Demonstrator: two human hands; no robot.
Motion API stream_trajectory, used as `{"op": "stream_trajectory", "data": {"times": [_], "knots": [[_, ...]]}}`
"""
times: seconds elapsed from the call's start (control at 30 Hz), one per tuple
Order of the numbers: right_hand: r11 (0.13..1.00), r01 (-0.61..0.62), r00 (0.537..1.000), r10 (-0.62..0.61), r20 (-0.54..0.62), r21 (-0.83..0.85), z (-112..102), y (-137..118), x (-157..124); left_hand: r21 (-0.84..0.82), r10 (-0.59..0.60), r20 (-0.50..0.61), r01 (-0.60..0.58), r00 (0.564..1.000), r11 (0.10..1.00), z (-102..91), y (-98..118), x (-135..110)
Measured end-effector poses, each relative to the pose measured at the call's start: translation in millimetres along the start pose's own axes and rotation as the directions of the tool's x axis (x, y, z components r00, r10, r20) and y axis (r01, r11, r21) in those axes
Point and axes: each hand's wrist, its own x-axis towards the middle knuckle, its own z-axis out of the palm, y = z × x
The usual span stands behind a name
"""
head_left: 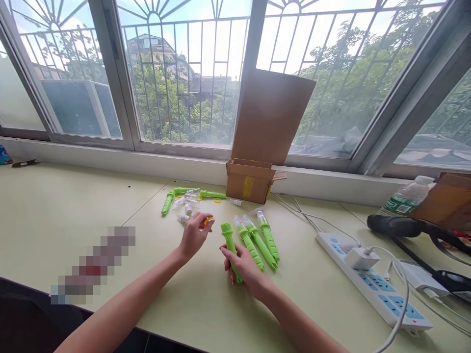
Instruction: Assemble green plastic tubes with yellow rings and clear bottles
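Barred windows (pixel 184 83) stand behind a pale table (pixel 91 191); landmark: cardboard box (pixel 235 181), upright at the table's back edge.

Left hand (pixel 195 233): near side of the box and left of it; thumb and fingertips pinch a yellow ring (pixel 209 220); ring held off the table. Right hand (pixel 245 267): farther out on the box's near side; fingers wrapped round a green tube (pixel 228 238), thumb across it, ribbed end towards the box.

Three capped tubes (pixel 271 240) lie between the box and the right hand, off to its right; left of the box, more green tubes (pixel 213 194), clear caps (pixel 191 198) and loose rings (pixel 217 200); power strip (pixel 386 294) well right of the box.

Step in hand, as judged: ring and tube brought near each other, ring not yet on; next move seems to call for a steady tube, ribbed end exposed, and the ring turned square to it; a light pinch should suffice.
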Motion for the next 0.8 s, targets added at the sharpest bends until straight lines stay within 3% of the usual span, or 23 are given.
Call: {"op": "stream_trajectory", "data": {"times": [0.1,0.23,0.37,0.63,0.8], "knots": [[0.997,0.042,0.999,-0.042,-0.007,-0.070,1.8,4.1,0.7,-0.065,-0.017,-0.017,0.016,1.000,0.998,-1.8,5.3,1.2],[0.986,0.080,0.996,-0.083,-0.014,-0.147,3.3,7.9,1.0,-0.284,-0.133,-0.018,0.122,0.991,0.951,-3.9,10.7,3.3],[0.974,0.114,0.992,-0.123,-0.034,-0.193,2.0,8.1,0.9,-0.445,-0.235,0.078,0.245,0.969,0.862,-5.0,14.6,5.3],[0.882,0.278,0.953,-0.302,-0.002,-0.381,2.2,4.3,-1.9,-0.455,-0.379,0.268,0.463,0.886,0.761,1.8,16.2,2.2],[0.882,0.273,0.957,-0.290,0.013,-0.385,2.3,3.5,-2.6,-0.447,-0.366,0.335,0.489,0.868,0.749,-0.2,20.9,2.1]]}}
